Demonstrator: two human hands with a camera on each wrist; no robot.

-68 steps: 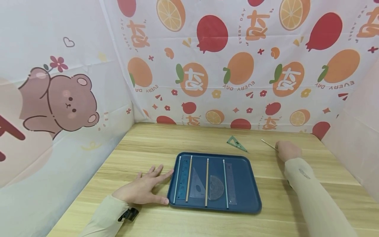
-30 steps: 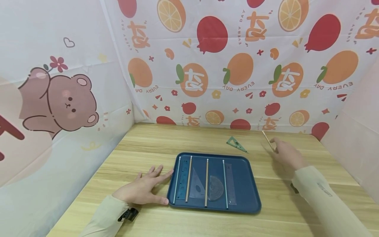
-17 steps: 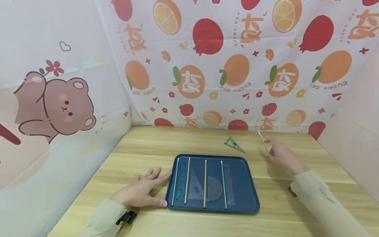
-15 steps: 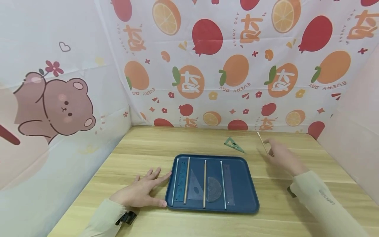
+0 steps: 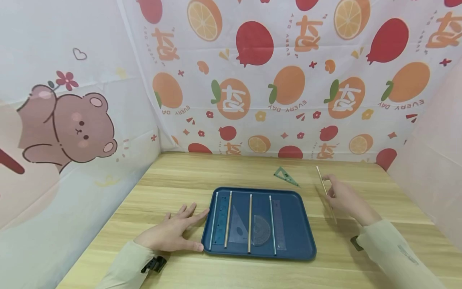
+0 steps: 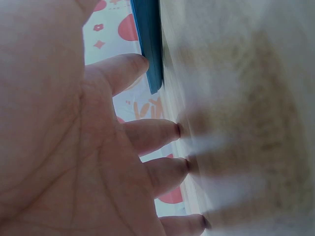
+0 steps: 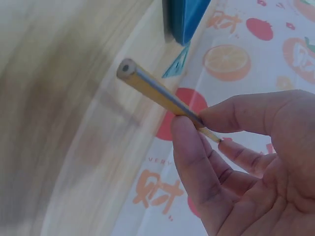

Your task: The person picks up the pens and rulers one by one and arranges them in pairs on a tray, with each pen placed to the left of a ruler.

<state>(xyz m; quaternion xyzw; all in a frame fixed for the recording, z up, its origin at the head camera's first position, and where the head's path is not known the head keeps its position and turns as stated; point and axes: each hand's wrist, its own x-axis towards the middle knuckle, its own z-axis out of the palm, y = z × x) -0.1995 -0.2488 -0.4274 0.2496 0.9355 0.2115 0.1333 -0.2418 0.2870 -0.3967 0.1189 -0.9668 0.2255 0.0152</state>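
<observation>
My right hand (image 5: 348, 200) pinches a gold pencil (image 7: 155, 94) between thumb and fingers, to the right of the tray. The pencil's flat unsharpened end faces the right wrist camera, and its white-tipped end points to the back of the table. My left hand (image 5: 173, 232) is spread on the table, with index finger and thumb touching the left rim of the blue tray (image 5: 304, 233). On the tray lie several pencils, among them a gold pencil (image 5: 250, 224) and a blue-green pencil (image 5: 272, 224), with a blue ruler (image 5: 220, 220), a clear set square (image 5: 238, 228), a protractor (image 5: 261, 230) and a purple ruler (image 5: 279, 224).
A small green set square (image 5: 286, 176) lies on the wooden table (image 5: 202, 170) behind the tray. A fruit-print cloth (image 5: 267, 88) hangs along the back edge, and a bear-print cloth (image 5: 137, 108) hangs on the left.
My right hand has lifted the pencil from the table and shifted its grip, so more of the pencil now shows below the fingers. My left hand stays at the tray.
</observation>
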